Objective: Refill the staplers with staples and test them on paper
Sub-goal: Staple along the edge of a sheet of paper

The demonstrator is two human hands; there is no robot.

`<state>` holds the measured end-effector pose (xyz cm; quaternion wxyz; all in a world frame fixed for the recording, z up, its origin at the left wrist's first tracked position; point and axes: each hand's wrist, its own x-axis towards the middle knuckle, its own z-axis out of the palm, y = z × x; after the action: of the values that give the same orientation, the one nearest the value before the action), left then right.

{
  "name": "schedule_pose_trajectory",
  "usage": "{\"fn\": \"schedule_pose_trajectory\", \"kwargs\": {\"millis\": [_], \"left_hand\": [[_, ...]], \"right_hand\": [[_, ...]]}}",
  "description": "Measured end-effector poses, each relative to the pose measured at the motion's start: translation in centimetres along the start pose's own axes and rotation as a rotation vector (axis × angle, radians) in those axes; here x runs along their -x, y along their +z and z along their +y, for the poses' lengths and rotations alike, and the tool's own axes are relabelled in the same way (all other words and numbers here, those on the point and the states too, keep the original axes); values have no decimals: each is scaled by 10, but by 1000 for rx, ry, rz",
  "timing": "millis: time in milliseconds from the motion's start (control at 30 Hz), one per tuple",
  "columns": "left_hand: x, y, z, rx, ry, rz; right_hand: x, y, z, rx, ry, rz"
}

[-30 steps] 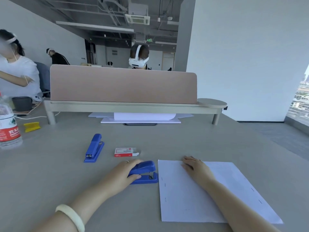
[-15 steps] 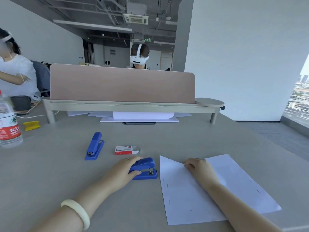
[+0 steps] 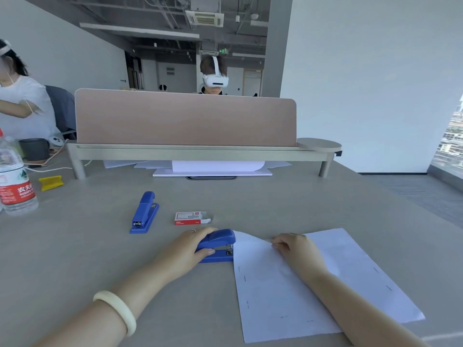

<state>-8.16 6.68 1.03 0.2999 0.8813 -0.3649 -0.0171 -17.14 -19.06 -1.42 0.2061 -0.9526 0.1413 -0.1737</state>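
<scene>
In the head view, the near stapler (image 3: 217, 245) is gripped by the left hand (image 3: 191, 249), palm over its top and thumb along its side, on the worktop (image 3: 300, 204). The far left corner of the paper (image 3: 288, 284) is pinched and lifted by the right hand (image 3: 294, 246) and appears to be fed into the stapler's mouth. Several staples are already seen along the sheet's edges.

A misfire is judged possible if the corner is not pushed fully in before the top is pressed; the thin sheet could also crease or tear where it is pinched.

Just beyond the left hand, the staple box (image 3: 189, 218) lies with its end flap open; its contents cannot be made out. A second stapler (image 3: 144, 213) lies closed, further left and beyond. A water bottle (image 3: 15, 181) stands far to the left; its level cannot be told.
</scene>
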Motion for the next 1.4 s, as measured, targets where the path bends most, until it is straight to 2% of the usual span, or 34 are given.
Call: {"fn": "schedule_pose_trajectory", "kwargs": {"millis": [233,333,500,600,967,1200,1400], "left_hand": [[0,-1,0,-23,-19,-26],[-2,-3,2,-35,-30,-43],[-13,-12,17,78,-97,-57],[-27,-12,26,123,-115,-70],[-68,-2,44,151,-167,-183],[-94,16,56,141,-222,-310],[-97,36,54,-217,-228,-354]], "right_hand": [[5,7,-6,-8,-220,-47],[-1,1,-6,-71,-133,-106],[-11,-13,15,256,-92,-273],[-6,-9,21,275,-14,-347],[-26,-12,25,231,54,-289],[-33,0,33,235,87,-252],[-35,3,36,249,71,-237]]}}
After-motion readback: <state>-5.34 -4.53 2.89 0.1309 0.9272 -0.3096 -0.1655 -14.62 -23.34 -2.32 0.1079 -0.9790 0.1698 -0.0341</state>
